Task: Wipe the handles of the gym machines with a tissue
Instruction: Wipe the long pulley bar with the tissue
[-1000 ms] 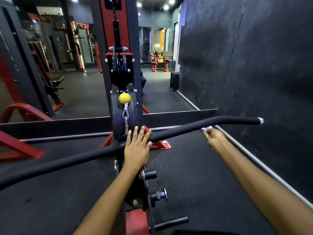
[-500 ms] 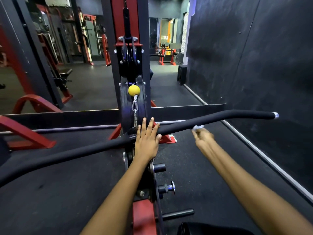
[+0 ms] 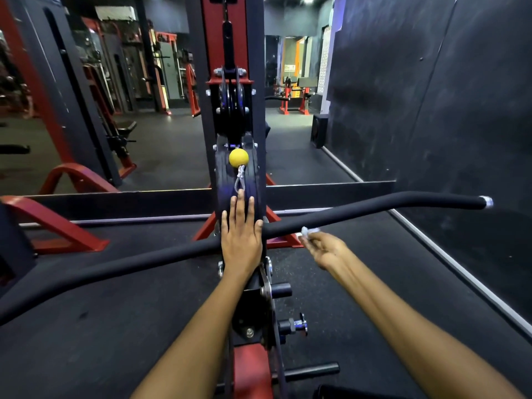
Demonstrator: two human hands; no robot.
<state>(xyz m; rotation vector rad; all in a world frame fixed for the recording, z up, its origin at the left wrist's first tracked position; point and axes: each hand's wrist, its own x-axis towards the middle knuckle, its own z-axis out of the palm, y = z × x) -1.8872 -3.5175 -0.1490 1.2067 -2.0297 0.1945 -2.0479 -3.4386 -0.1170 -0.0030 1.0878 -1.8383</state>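
A long black padded bar handle (image 3: 374, 209) runs across the view, hanging from a cable with a yellow ball stop (image 3: 238, 158). My left hand (image 3: 241, 237) lies flat on the bar's middle, fingers together and pointing forward. My right hand (image 3: 326, 249) pinches a small white tissue (image 3: 308, 230) against the underside of the bar, just right of the centre. The bar's right end has a silver cap (image 3: 488, 201).
The red and black machine column (image 3: 234, 82) stands straight ahead, with pegs (image 3: 280, 290) sticking out below the bar. A dark wall (image 3: 446, 96) closes the right side. A red frame (image 3: 66, 226) lies at the left, with other machines farther back.
My right hand with the tissue has slid left along the bar, from near the right bend toward the centre. My left hand stays on the bar's middle.
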